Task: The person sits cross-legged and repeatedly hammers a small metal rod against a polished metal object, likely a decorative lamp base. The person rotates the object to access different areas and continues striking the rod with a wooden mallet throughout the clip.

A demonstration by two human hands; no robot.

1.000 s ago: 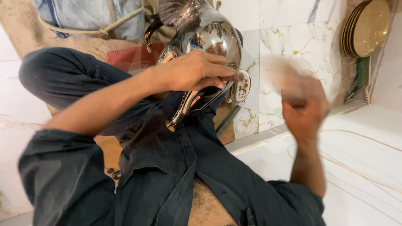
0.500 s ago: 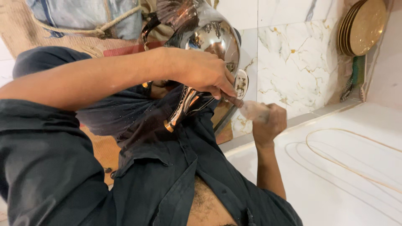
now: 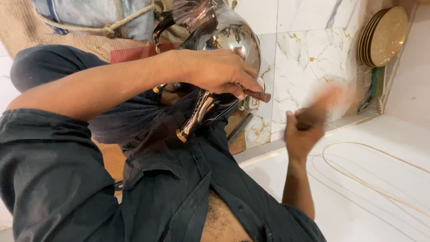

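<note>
Polished steel teapot with a curved spout (image 3: pixel 224 49) rests on the lap, the left hand (image 3: pixel 219 71) pinching a thin dark metal punch (image 3: pixel 256 95) against its belly. Blurred, the right hand (image 3: pixel 309 127) seems closed on something indistinct, its grip unreadable; how much of the surface is worked cannot be judged. Gold-rimmed plates (image 3: pixel 383 36) lean against the marble wall (image 3: pixel 309 54).

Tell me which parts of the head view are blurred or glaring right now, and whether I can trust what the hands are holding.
Head view: the right hand is smeared by motion blur, so whatever it grips can't be made out; the left hand is sharp, pinching a thin dark tool against the shiny metal pot; the pot's polished side throws bright glare and reflections; the gold plates look slightly soft.
</note>
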